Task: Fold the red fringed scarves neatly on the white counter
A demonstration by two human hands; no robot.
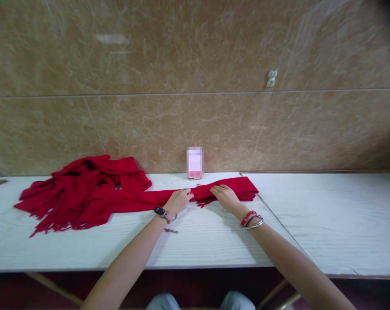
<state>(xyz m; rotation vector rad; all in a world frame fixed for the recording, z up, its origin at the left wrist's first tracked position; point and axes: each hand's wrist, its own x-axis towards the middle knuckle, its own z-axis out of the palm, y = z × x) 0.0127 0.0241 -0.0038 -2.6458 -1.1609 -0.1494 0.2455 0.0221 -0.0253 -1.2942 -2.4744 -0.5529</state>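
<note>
A long red scarf [133,200] with fringed ends lies across the white tabletop. Its left part is a loose, rumpled heap, and a flat strip runs right from there to a layered, folded end. My left hand [179,201] is closed on the strip near its middle, fingers curled over the cloth. On the folded layers at the right rests my right hand [226,197], its fingers stretched out flat. A bit of fringe shows between the two hands. Whether the heap and the strip are one scarf or more, I cannot tell.
Against the brown marbled wall [169,125] stands a phone [195,163], its screen blurred. The white table [337,215] has a seam right of the folded cloth. A small cord-like item [171,231] lies by my left wrist. A wall hook [271,78] is higher up.
</note>
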